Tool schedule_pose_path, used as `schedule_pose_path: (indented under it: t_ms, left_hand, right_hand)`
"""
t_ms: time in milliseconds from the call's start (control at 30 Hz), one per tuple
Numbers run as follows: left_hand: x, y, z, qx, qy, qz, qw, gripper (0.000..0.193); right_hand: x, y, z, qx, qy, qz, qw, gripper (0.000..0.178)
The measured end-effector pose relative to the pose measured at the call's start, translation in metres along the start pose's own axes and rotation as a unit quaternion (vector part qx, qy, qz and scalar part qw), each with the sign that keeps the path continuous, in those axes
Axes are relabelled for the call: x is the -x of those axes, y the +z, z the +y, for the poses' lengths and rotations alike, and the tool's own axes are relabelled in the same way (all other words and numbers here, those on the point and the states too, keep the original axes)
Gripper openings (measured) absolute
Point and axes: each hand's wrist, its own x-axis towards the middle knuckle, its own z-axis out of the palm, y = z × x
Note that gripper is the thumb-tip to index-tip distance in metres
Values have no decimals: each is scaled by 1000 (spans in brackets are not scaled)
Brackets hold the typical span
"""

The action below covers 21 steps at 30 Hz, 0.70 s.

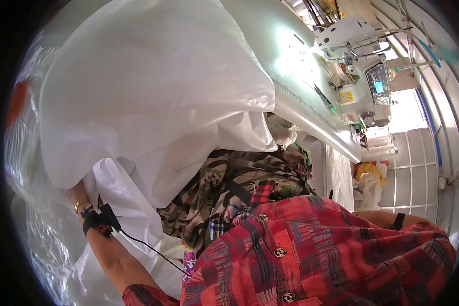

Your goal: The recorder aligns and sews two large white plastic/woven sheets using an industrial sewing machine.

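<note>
A large white woven plastic sheet spreads over the table's left part and hangs over the front edge in folds. At the sheet's lower left edge is my left hand, with a watch and a black strapped device at the wrist. The sheet covers its fingers, so their grip is hidden. Of my right arm only a part shows at the right, behind the red plaid shirt; the right hand is out of sight. A sewing machine with a lit lamp stands on the table to the right.
Small scissors or snips with green on them lie near the machine. Clear plastic wrapping lies along the left side. Camouflage cloth covers my lap. Yellow and white bags sit by the wall panels at the right.
</note>
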Motion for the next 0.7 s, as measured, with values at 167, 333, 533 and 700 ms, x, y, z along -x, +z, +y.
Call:
schedule_pose_path:
  t_ms: [167,333,533,700]
  left_hand:
    - [6,-25,5,4,-16,-33,999,45]
    - [-1,-31,22,17,-15,-35,999,45]
    - [-7,-12,2,60,0,21,998,44]
    - [-14,-10,-6,35,7,-40,999,44]
  right_hand:
    - [5,-25,25,-2,64,-37,997,49]
    - [10,-7,-2,375,3,85,923,27]
    - [5,-13,6,387,-41,61,919,26]
    - [-1,-20,12,402,-86,36,911,26]
